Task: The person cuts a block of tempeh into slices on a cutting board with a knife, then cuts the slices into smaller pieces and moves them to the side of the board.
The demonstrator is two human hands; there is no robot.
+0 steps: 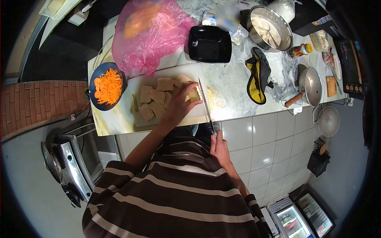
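My left hand [184, 99] is closed around a block of tofu [194, 95], its pale yellow side showing between thumb and fingers at the right edge of the cutting board [194, 117]. Just right of that block, the blade of a long kitchen knife [205, 99] points away from me. Its handle sits in my right hand [220, 148], closed at the counter's front edge. Several brownish square tofu pieces [157, 96] lie on the board left of my left hand.
A dark plate [95, 104] of shredded carrot [109, 87] stands left. Behind are a pink plastic bag [147, 43], a black bowl [209, 44] and a pot of pale batter [264, 31]. A yellow-black mitt [257, 75], jar [300, 50] and strainer [311, 86] are right.
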